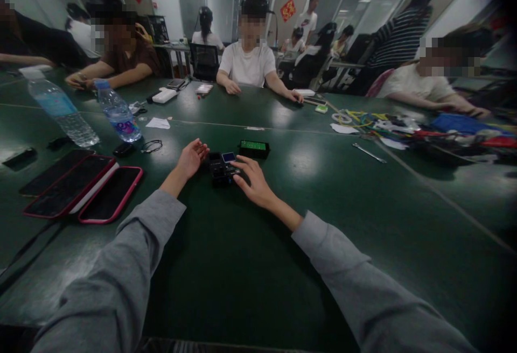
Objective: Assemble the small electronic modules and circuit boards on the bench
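A small black electronic device (218, 170) with a little bluish screen lies on the dark green table between my hands. My left hand (192, 159) is just left of it, palm turned inward, fingers loosely bent and nothing in them. On the other side, my right hand (255, 182) has its thumb and fingers apart. Its fingertips reach the device's right edge near the screen; whether they press on it I cannot tell. Just behind sits a black open case with a green circuit board (253, 147) inside.
Phones, one in a red case (111, 196), lie at left near two water bottles (118, 111). A wrench (369, 153) rests at right, before a heap of cables and tools (428, 129). Across the table (250, 267) sits a person in a white shirt (248, 65); others sit at both sides.
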A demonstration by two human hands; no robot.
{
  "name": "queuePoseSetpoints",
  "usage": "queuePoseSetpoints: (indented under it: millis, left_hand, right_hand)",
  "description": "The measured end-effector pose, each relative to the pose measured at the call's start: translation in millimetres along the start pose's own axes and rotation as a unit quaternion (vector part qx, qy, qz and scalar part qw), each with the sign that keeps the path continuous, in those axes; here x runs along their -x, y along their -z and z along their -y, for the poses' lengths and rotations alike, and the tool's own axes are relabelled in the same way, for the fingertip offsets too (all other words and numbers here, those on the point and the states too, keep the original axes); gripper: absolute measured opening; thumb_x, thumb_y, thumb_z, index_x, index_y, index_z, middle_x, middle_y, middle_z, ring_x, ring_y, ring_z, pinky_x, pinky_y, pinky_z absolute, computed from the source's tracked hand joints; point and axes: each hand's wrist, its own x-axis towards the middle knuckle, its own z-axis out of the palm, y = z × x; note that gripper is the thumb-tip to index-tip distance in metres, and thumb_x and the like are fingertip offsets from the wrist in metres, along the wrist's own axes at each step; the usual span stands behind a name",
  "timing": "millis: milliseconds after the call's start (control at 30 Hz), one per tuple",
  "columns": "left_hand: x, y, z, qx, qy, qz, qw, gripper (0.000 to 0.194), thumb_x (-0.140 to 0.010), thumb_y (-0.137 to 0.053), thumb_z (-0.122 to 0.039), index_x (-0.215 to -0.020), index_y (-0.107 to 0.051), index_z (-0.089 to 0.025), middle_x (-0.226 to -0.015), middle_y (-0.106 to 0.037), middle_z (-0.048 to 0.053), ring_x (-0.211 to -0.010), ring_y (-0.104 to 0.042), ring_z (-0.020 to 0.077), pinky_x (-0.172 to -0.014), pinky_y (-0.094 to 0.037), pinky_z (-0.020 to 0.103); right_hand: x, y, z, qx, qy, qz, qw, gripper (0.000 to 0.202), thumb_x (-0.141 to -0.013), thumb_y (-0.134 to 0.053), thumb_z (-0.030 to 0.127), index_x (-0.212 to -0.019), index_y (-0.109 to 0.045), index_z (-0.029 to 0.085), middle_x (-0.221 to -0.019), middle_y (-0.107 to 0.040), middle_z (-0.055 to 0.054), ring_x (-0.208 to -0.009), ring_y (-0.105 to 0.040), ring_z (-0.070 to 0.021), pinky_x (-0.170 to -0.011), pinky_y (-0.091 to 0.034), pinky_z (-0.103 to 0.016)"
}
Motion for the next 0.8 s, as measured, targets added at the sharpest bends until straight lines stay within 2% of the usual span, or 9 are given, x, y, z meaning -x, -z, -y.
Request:
queuePoseSetpoints:
  millis: [100, 167, 267, 333, 433, 500, 667, 800]
  left_hand:
    - [1, -1.4, -1, -0.003, 0.007, 0.001, 1.0, 0.014, -0.084, -0.056, -0.025, -0.071, -0.055, -0.018, -0.068, -0.066, 0.0, -0.067, -0.065, 0.0121, -0.066, -0.049, 0.024]
    - [1, -1.5, -2, -0.006, 0.009, 0.005, 1.0, 0.014, -0.084, -0.056, -0.025, -0.071, -0.056, -0.018, -0.068, -0.066, -0.001, -0.067, -0.065, 0.0119, -0.066, -0.049, 0.024]
    - [0, -0.2, -1, -0.015, 0.011, 0.011, 1.0, 0.014, -0.083, -0.056, -0.026, -0.072, -0.056, -0.018, -0.069, -0.066, -0.001, -0.067, -0.065, 0.0118, -0.066, -0.049, 0.024]
    - [-2, 1.0, 0, -0.021, 0.01, 0.012, 1.0, 0.013, -0.082, -0.058, -0.026, -0.072, -0.056, -0.018, -0.069, -0.066, -0.001, -0.067, -0.065, 0.0118, -0.066, -0.049, 0.024]
    - [-3, 2.2, 1, -0.024, 0.003, 0.012, 1.0, 0.012, -0.08, -0.06, -0.026, -0.073, -0.056, -0.018, -0.069, -0.066, -0.001, -0.067, -0.065, 0.0121, -0.066, -0.049, 0.024]
    - [-3, 2.3, 1, -0.028, -0.005, 0.013, 1.0, 0.012, -0.079, -0.062, -0.026, -0.073, -0.056, -0.018, -0.07, -0.066, 0.0, -0.067, -0.065, 0.0124, -0.066, -0.049, 0.024]
    - [-1, 2.5, 2, -0.034, -0.012, 0.008, 0.999, 0.012, -0.078, -0.063, -0.026, -0.074, -0.056, -0.018, -0.07, -0.065, 0.0, -0.068, -0.065, 0.0122, -0.068, -0.049, 0.024]
    - [-1, 4.1, 3, -0.042, -0.016, 0.001, 0.999, 0.013, -0.078, -0.064, -0.027, -0.073, -0.056, -0.018, -0.07, -0.065, 0.0, -0.067, -0.064, 0.0115, -0.066, -0.048, 0.023]
  right_hand:
    - [1, -2, 12, 0.045, 0.076, 0.084, 0.993, 0.053, -0.095, -0.042, 0.051, -0.142, -0.036, 0.027, -0.152, -0.033, -0.004, -0.141, -0.026, -0.0231, -0.113, -0.029, -0.047]
    - [1, -2, 15, 0.06, 0.097, 0.1, 0.988, 0.054, -0.095, -0.044, 0.048, -0.143, -0.035, 0.025, -0.151, -0.035, -0.005, -0.14, -0.028, -0.0237, -0.112, -0.03, -0.047]
    - [0, -1, 13, 0.056, 0.077, 0.073, 0.993, 0.042, -0.097, -0.043, 0.043, -0.133, -0.046, 0.021, -0.136, -0.05, -0.009, -0.127, -0.044, -0.0238, -0.102, -0.04, -0.045]
    - [1, 0, 11, 0.054, 0.053, 0.041, 0.996, 0.037, -0.096, -0.043, 0.04, -0.126, -0.051, 0.02, -0.126, -0.056, -0.011, -0.118, -0.051, -0.0241, -0.096, -0.045, -0.044]
    - [1, 1, 9, 0.07, 0.028, 0.004, 0.997, 0.04, -0.094, -0.046, 0.036, -0.13, -0.047, 0.02, -0.131, -0.051, -0.012, -0.123, -0.046, -0.026, -0.099, -0.044, -0.046]
    - [1, -1, 7, 0.079, 0.012, 0.005, 0.997, 0.042, -0.094, -0.045, 0.033, -0.134, -0.044, 0.021, -0.137, -0.046, -0.012, -0.128, -0.042, -0.0263, -0.102, -0.042, -0.047]
    - [5, -4, 2, 0.063, -0.033, 0.03, 0.997, 0.046, -0.093, -0.039, 0.023, -0.139, -0.038, 0.02, -0.136, -0.046, -0.012, -0.12, -0.051, -0.0228, -0.099, -0.047, -0.044]
    - [28, 13, 5, 0.039, -0.036, 0.03, 0.998, 0.049, -0.091, -0.041, 0.021, -0.14, -0.038, 0.022, -0.137, -0.046, -0.01, -0.121, -0.051, -0.0227, -0.102, -0.046, -0.045]
